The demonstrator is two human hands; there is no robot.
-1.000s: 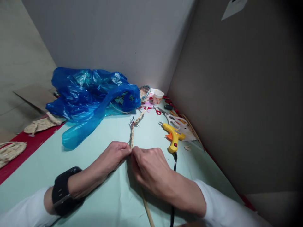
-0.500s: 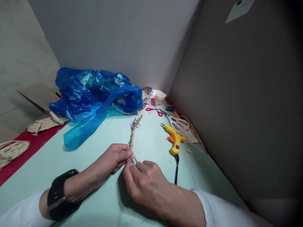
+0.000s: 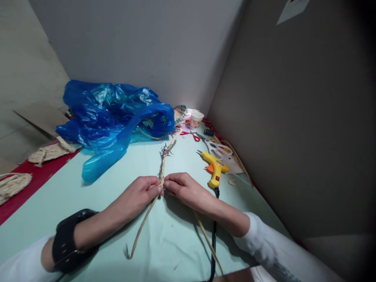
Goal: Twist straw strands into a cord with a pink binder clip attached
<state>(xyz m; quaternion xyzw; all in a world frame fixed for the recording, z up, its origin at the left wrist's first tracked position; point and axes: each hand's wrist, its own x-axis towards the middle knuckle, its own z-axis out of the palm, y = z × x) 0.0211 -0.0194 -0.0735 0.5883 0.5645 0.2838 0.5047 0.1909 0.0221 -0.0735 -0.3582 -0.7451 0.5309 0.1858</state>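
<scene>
A tan braided straw cord [image 3: 162,166] runs from the middle of the pale green tabletop [image 3: 123,219] back toward a blue plastic bag [image 3: 111,113]. My left hand [image 3: 141,192] pinches the near end of the braid from the left. My right hand [image 3: 183,188] pinches it from the right, fingertips almost touching the left ones. Two loose straw strands [image 3: 143,223] trail from the pinch toward me, one to the left, one to the right under my right forearm. A black band sits on my left wrist.
A yellow glue gun [image 3: 215,169] with a black cord lies right of my hands. Behind it are white-handled scissors [image 3: 216,147], red scissors [image 3: 192,135], a paper cup [image 3: 196,119] and a small woven basket [image 3: 179,113]. Straw bundles [image 3: 13,184] lie on the red surface at left.
My right hand has moved up from below the braid to its right side. The two loose strands now lie spread apart on the table.
</scene>
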